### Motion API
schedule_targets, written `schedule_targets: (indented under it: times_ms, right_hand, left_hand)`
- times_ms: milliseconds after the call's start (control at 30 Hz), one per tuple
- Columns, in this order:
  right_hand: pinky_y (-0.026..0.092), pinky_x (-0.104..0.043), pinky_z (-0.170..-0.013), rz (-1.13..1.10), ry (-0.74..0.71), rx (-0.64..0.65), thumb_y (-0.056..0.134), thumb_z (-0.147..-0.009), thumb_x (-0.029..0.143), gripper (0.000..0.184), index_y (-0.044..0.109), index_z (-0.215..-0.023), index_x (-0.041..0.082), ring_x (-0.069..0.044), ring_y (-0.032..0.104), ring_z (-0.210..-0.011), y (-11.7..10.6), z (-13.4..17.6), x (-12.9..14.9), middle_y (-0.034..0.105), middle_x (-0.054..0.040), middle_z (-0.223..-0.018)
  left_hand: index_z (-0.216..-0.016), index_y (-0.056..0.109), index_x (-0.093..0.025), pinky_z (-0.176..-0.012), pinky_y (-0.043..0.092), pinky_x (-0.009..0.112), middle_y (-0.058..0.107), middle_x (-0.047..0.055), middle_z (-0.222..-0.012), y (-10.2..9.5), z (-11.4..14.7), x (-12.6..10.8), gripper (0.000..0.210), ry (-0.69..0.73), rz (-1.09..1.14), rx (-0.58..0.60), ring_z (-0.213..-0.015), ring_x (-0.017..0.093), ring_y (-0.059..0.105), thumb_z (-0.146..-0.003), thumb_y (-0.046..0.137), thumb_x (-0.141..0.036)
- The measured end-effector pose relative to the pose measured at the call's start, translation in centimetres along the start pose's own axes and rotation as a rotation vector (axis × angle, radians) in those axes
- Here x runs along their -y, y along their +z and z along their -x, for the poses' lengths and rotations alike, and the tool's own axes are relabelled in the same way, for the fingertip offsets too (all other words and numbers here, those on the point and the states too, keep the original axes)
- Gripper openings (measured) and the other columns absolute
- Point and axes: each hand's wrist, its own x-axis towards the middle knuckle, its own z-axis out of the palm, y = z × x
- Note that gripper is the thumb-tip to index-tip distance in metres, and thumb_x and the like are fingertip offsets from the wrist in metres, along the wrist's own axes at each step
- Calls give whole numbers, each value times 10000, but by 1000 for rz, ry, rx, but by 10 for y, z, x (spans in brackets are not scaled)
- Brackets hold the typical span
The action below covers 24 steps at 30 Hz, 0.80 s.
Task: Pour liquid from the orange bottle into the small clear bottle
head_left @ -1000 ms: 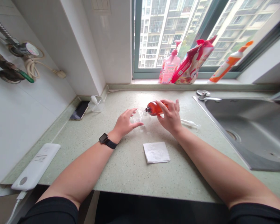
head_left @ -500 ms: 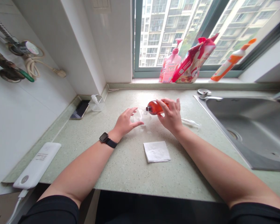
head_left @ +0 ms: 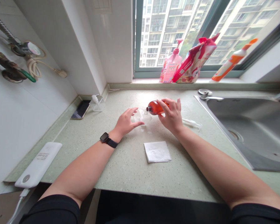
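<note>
My left hand (head_left: 127, 120) is closed around a clear plastic bottle (head_left: 140, 116), thumb and fingers on either side of it. My right hand (head_left: 171, 113) grips an amber bottle (head_left: 155, 107) from its right side. That bottle is tipped nearly level, its dark mouth pointing left at the clear bottle's neck. Whether liquid is flowing I cannot tell. On the counter right of my right wrist lies a white pump head with a clear tube (head_left: 191, 123). Nearer me is a folded white paper towel (head_left: 157, 151).
Back left on the green counter (head_left: 121, 168) are a phone (head_left: 81, 109) and a clear container with a white pump (head_left: 97, 103). A white power bank (head_left: 38, 165) lies front left. The steel sink (head_left: 259, 124) is at right. A pink pump bottle (head_left: 170, 67) and other packages stand on the sill.
Hardly anything differs. Both hands keep the two bottles in the same place, and the whole view has shifted very slightly.
</note>
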Motion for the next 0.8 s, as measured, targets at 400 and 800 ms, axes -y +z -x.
schedule_targets:
  times_ms: [400, 800]
  right_hand:
    - [233, -751, -1306, 14, -1, -12, 654, -873, 94, 864, 386, -1631, 412, -353, 576, -1361, -1, -1, 0, 591, -90, -1411]
    - [230, -766, -1301, 8, -14, -12, 644, -891, 100, 830, 409, -1630, 397, -346, 555, -1358, -1, 0, -1, 576, -93, -1421]
  left_hand:
    - [-1491, 570, -262, -973, 648, 458, 730, 108, -1298, 0, 0, -1, 854, -11, 3, 13, -1091, 275, 768, -809, 856, -689]
    - [-1473, 578, -246, -983, 646, 465, 732, 120, -1301, 0, 0, -1, 849, -10, 20, 10, -1101, 275, 768, -798, 872, -669]
